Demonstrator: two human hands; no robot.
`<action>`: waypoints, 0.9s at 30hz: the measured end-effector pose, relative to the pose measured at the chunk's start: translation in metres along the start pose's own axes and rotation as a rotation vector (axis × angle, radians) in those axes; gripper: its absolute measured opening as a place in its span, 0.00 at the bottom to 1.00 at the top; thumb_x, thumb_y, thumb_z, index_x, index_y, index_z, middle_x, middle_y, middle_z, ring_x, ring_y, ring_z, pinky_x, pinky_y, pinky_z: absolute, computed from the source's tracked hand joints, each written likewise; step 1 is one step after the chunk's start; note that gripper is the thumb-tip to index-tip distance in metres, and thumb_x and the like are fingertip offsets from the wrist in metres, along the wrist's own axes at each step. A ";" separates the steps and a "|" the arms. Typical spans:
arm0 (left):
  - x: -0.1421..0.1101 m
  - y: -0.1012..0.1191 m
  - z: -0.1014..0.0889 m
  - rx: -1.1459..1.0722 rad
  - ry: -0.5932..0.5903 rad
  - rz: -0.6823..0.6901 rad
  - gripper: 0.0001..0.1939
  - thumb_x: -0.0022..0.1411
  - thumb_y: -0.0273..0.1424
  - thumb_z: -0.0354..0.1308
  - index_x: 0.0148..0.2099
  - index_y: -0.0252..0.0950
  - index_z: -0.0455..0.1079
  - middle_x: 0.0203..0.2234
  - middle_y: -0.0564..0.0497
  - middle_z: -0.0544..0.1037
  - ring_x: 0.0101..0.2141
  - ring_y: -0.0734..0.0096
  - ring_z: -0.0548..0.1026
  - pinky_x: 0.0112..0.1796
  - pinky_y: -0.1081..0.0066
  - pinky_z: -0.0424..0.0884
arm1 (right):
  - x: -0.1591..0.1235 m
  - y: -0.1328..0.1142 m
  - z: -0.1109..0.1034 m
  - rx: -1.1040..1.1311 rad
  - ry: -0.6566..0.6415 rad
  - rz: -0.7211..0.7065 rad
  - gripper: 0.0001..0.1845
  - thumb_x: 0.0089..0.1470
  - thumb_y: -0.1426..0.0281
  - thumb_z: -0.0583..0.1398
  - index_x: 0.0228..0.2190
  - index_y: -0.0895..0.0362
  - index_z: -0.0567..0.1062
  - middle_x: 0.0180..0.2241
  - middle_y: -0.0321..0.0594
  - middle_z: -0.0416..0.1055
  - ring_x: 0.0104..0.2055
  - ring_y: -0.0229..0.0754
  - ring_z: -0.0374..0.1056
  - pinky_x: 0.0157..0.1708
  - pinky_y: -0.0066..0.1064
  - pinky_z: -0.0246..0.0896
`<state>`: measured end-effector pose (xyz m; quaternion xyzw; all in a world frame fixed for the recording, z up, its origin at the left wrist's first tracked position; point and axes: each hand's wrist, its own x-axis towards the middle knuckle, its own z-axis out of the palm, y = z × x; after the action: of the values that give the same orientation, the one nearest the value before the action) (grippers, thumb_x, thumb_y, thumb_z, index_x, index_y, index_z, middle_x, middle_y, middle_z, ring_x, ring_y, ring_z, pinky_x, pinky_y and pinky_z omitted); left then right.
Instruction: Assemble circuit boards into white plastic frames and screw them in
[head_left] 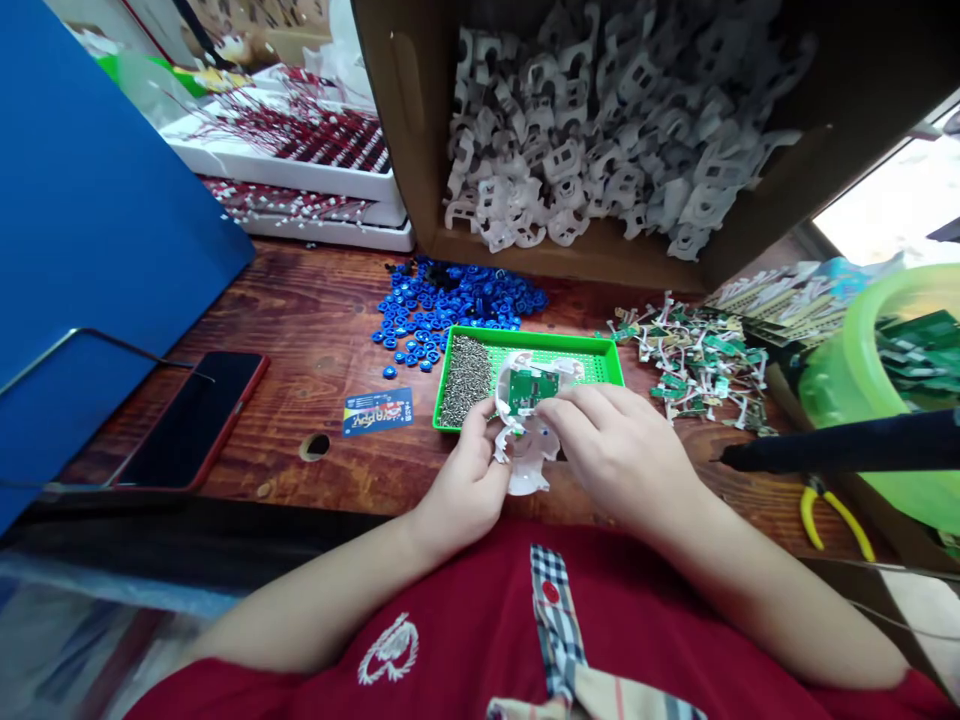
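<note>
My left hand (474, 478) is closed around the left side of a white plastic housing (529, 470), held above the table's front edge. A green circuit board (525, 388) lies in the upper part of this housing. My right hand (619, 440) has its fingertips pinched at the board's lower right edge; whether they grip the board or only press on it is hidden. Just behind the housing is a green tray (611, 350) with small metal screws (463, 385) heaped in its left part.
Blue round parts (450, 305) lie behind the tray, with a cardboard box (570, 262) of white housings beyond. Wired circuit boards (701, 360), yellow-handled pliers (836, 520), a black rod-shaped tool (840, 445) and a green tub (840, 370) are right. A phone (191, 425) and card (379, 411) lie left.
</note>
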<state>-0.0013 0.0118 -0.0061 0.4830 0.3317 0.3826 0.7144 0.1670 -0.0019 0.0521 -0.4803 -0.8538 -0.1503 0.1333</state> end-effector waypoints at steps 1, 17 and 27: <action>0.000 0.000 -0.001 0.011 0.011 -0.003 0.24 0.63 0.25 0.49 0.60 0.40 0.47 0.56 0.44 0.65 0.56 0.64 0.65 0.56 0.62 0.60 | 0.001 -0.001 0.000 -0.004 0.001 -0.005 0.10 0.59 0.73 0.52 0.37 0.61 0.73 0.35 0.43 0.71 0.37 0.42 0.62 0.37 0.32 0.54; -0.006 0.001 -0.004 0.107 0.022 0.013 0.27 0.57 0.20 0.52 0.56 0.38 0.49 0.54 0.42 0.67 0.55 0.61 0.65 0.55 0.61 0.60 | 0.009 -0.005 0.009 0.020 -0.091 -0.020 0.08 0.57 0.73 0.55 0.36 0.60 0.73 0.34 0.42 0.70 0.35 0.42 0.62 0.35 0.33 0.56; -0.006 0.001 -0.006 -0.107 0.026 -0.099 0.28 0.53 0.20 0.57 0.53 0.41 0.51 0.52 0.46 0.68 0.52 0.62 0.68 0.51 0.61 0.64 | 0.006 -0.004 0.023 0.096 -0.097 0.007 0.07 0.56 0.75 0.56 0.36 0.60 0.73 0.35 0.42 0.70 0.37 0.42 0.65 0.35 0.32 0.59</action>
<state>-0.0093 0.0094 -0.0058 0.4222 0.3435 0.3700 0.7529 0.1591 0.0094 0.0330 -0.4833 -0.8637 -0.0850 0.1153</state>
